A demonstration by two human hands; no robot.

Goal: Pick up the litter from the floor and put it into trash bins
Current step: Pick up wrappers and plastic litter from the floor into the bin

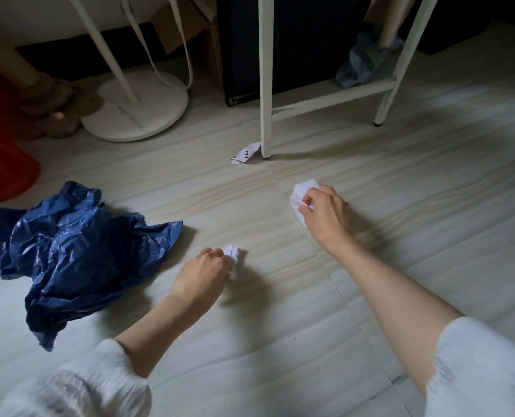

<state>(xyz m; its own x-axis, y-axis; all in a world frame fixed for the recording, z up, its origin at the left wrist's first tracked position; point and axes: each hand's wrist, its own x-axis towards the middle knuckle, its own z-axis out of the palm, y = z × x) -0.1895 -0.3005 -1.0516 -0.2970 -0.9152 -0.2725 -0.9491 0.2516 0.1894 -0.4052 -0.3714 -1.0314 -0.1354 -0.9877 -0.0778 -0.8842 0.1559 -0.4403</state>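
Note:
My left hand (200,270) grips a small crumpled white paper ball (232,254) low over the pale tiled floor. Further ahead and to the right, my right hand (325,210) pinches a larger piece of white paper (301,192), its fingers curled round the paper's edge. A crumpled dark blue plastic bag (75,254) lies on the floor to the left of my left hand. One small white paper scrap with black marks (245,153) lies beside the foot of a white frame leg. A red container's edge (2,152) shows at the far left.
A white metal frame (265,85) stands ahead with a black box behind it. A round white fan base (135,109) sits at the back left, beside a person's foot in a brown slipper (54,106). A blue-green bag (361,61) lies under the frame.

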